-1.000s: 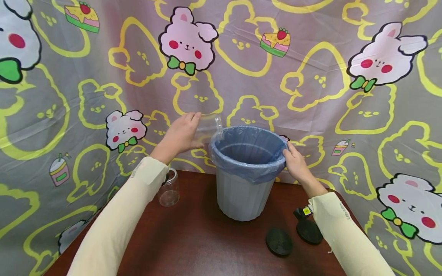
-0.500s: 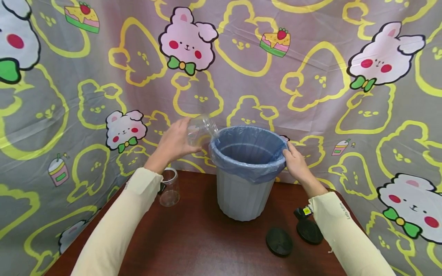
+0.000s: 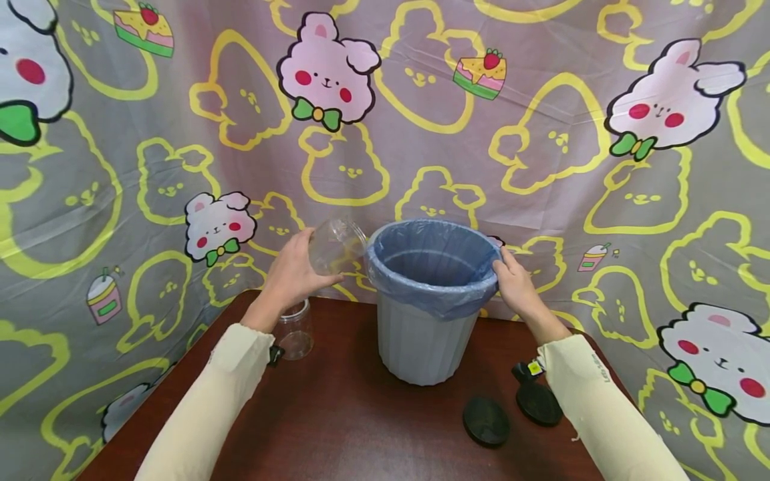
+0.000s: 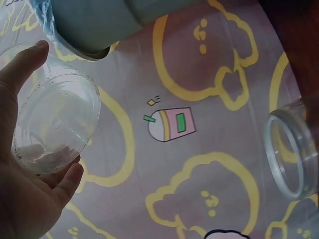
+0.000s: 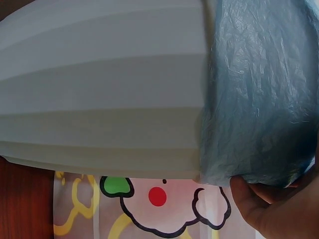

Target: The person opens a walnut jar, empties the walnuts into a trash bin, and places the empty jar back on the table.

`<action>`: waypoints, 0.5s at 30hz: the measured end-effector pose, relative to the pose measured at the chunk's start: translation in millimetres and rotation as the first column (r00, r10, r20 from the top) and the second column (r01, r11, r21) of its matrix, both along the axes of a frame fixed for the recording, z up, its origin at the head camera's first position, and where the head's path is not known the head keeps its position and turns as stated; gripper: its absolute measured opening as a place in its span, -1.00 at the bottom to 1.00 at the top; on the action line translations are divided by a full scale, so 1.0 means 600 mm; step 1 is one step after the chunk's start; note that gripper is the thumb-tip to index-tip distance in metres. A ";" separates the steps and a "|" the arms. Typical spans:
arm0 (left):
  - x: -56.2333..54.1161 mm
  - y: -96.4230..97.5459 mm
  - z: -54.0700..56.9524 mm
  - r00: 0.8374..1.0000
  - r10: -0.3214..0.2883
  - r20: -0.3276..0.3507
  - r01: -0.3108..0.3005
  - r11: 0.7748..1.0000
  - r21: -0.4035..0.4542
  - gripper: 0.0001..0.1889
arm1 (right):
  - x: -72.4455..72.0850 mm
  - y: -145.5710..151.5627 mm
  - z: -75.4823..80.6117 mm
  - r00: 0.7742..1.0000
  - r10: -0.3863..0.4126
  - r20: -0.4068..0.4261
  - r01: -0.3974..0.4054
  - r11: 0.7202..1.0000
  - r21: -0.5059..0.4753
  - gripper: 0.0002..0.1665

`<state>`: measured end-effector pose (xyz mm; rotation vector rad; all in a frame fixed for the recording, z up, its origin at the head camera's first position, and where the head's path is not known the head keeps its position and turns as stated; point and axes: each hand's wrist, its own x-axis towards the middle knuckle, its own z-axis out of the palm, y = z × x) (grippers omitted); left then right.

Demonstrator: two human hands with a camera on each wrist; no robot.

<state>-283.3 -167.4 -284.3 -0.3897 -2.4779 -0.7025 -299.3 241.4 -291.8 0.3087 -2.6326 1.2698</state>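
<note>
My left hand [image 3: 295, 270] grips a clear plastic jar [image 3: 337, 247], tilted with its mouth toward the left rim of the trash can. The left wrist view shows the base of this jar [image 4: 59, 122], with thumb and fingers around its side. A grey ribbed trash can [image 3: 424, 344] stands on the table, lined with a blue plastic bag [image 3: 442, 297] folded over the rim. At the can's right side my right hand [image 3: 514, 280] holds the rim and the bag; in the right wrist view its thumb presses on the blue bag [image 5: 264, 99].
A second clear jar [image 3: 296, 337], without a lid, stands on the table [image 3: 349, 427] behind my left wrist. Two black round lids lie at the right: one lid [image 3: 486, 421] in front, another lid [image 3: 539, 403] by my right sleeve. A patterned curtain [image 3: 541, 187] hangs behind.
My left hand has moved left and down with the jar, whose mouth has drawn back from over the can's rim to beside it. The right hand stays in place.
</note>
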 end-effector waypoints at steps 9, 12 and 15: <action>0.019 -0.003 -0.037 0.999 0.000 0.039 -0.007 0.986 0.167 0.09 | 0.000 0.001 -0.001 1.000 0.010 0.003 -0.010 1.000 -0.001 -0.30; 0.026 -0.004 -0.049 0.998 -0.016 0.062 0.000 0.970 0.243 0.09 | 0.000 0.001 -0.001 1.000 0.009 0.001 -0.009 1.000 0.001 -0.30; 0.031 -0.005 -0.062 0.996 -0.028 0.081 0.003 0.955 0.296 0.09 | 0.000 0.001 -0.001 1.000 0.007 0.000 -0.007 1.000 0.001 -0.30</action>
